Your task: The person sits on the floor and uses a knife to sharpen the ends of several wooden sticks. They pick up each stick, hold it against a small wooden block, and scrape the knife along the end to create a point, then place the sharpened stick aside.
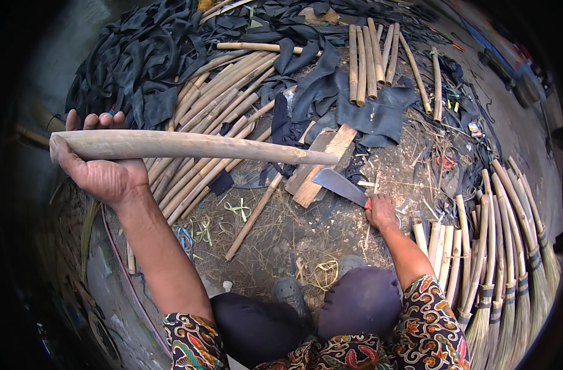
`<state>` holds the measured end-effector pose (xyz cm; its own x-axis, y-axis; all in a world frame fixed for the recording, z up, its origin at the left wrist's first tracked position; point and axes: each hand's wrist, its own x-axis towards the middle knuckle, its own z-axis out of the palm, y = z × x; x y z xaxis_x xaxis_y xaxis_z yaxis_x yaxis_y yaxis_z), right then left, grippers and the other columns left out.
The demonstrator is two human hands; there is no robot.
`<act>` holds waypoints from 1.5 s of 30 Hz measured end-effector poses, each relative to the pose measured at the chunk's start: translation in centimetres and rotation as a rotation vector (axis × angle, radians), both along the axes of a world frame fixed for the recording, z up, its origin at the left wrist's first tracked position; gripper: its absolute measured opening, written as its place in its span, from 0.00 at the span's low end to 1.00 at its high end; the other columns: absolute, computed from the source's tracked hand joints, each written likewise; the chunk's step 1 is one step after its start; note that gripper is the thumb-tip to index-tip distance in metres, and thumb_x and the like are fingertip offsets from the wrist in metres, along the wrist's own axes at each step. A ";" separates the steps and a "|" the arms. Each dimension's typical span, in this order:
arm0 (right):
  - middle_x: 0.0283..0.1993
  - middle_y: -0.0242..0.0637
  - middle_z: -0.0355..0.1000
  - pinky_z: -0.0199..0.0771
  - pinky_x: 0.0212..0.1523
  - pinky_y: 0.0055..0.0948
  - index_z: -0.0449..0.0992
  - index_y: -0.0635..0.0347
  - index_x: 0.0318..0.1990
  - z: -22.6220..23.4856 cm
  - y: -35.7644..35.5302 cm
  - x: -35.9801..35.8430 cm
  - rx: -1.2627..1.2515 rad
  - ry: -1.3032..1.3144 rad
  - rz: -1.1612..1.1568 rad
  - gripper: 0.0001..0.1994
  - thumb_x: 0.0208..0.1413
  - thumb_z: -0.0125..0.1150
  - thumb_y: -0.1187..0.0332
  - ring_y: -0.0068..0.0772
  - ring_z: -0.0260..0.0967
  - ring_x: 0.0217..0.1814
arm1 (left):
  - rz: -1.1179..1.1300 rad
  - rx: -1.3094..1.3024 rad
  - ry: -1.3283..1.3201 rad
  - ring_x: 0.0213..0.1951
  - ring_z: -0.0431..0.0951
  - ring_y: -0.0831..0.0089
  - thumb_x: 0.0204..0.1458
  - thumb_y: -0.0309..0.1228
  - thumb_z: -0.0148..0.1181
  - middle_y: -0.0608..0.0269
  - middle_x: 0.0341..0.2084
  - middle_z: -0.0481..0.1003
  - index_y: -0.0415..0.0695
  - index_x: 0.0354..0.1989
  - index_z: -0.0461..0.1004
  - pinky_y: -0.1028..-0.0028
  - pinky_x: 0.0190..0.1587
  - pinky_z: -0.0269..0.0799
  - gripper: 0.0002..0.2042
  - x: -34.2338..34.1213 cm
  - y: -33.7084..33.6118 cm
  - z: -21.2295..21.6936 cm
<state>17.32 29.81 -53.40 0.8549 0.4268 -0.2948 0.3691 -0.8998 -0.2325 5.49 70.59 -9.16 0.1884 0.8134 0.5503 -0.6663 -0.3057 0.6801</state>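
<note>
Dirt ground (281, 234) strewn with shavings; left hand (102, 172) grasping pole (189, 147), right hand (381, 211) gripping cleaver (340, 185).

The left hand (99, 169) grips the thick end of a long, pale bamboo pole (189, 147), held level above the ground (275, 237), its cut tip over a wooden chopping block (321, 165). The right hand (382, 211) holds a machete (342, 186) by its red handle, blade pointing at the block. Behind lie cut bamboo sticks (213, 111) and black rubber strips (145, 55). Finished brooms (509, 259) are stacked at the right. The person's dark-trousered knees (361, 302) show below.
</note>
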 end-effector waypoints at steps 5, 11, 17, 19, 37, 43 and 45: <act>0.44 0.50 0.77 0.67 0.61 0.53 0.77 0.58 0.43 2.8 -1.6 0.1 0.263 -0.173 0.079 0.16 0.46 0.64 0.63 0.55 0.74 0.53 | 0.106 0.023 -0.063 0.30 0.69 0.68 0.62 0.60 0.55 0.58 0.30 0.66 0.43 0.51 0.68 0.66 0.35 0.73 0.29 -1.4 0.5 1.2; 0.32 0.47 0.76 0.75 0.40 0.49 0.77 0.58 0.36 9.0 -5.4 -3.8 0.470 0.061 0.037 0.10 0.49 0.64 0.63 0.56 0.76 0.37 | 0.106 0.166 -0.026 0.34 0.72 0.65 0.61 0.49 0.54 0.55 0.33 0.66 0.36 0.52 0.69 0.63 0.44 0.74 0.25 -2.6 0.0 1.8; 0.30 0.45 0.75 0.75 0.38 0.40 0.78 0.62 0.41 15.4 0.1 -5.7 0.797 0.219 -0.222 0.09 0.60 0.63 0.65 0.48 0.76 0.33 | -0.483 0.165 -0.075 0.31 0.67 0.69 0.62 0.40 0.56 0.61 0.28 0.65 0.41 0.42 0.68 0.65 0.42 0.65 0.14 -6.2 -0.1 3.4; 0.30 0.43 0.75 0.75 0.36 0.37 0.78 0.61 0.43 17.2 2.8 -5.2 0.835 0.144 -0.138 0.09 0.63 0.63 0.65 0.42 0.76 0.32 | -0.541 0.165 -0.059 0.31 0.67 0.70 0.63 0.40 0.55 0.63 0.28 0.65 0.43 0.40 0.67 0.66 0.42 0.65 0.12 -7.5 -1.8 3.2; 0.26 0.47 0.72 0.70 0.31 0.40 0.74 0.64 0.35 18.1 10.8 -3.8 0.936 0.169 -0.029 0.13 0.67 0.60 0.62 0.44 0.70 0.27 | -0.381 0.135 -0.155 0.30 0.63 0.75 0.49 0.33 0.63 0.67 0.27 0.62 0.50 0.25 0.66 0.75 0.34 0.61 0.10 -12.3 -10.4 0.9; 0.31 0.55 0.75 0.74 0.34 0.47 0.75 0.64 0.38 19.5 10.7 -2.9 0.621 0.253 -0.172 0.12 0.66 0.60 0.62 0.60 0.77 0.33 | -0.458 0.168 -0.158 0.29 0.64 0.77 0.51 0.33 0.63 0.68 0.25 0.63 0.51 0.22 0.68 0.77 0.31 0.62 0.10 -13.3 -9.8 0.3; 0.29 0.53 0.75 0.74 0.34 0.46 0.76 0.64 0.38 19.9 10.4 -3.0 0.713 0.243 -0.102 0.12 0.66 0.60 0.62 0.56 0.79 0.32 | -0.436 0.201 -0.183 0.26 0.64 0.79 0.51 0.33 0.62 0.70 0.22 0.64 0.51 0.22 0.69 0.77 0.32 0.62 0.09 -13.3 -9.2 0.0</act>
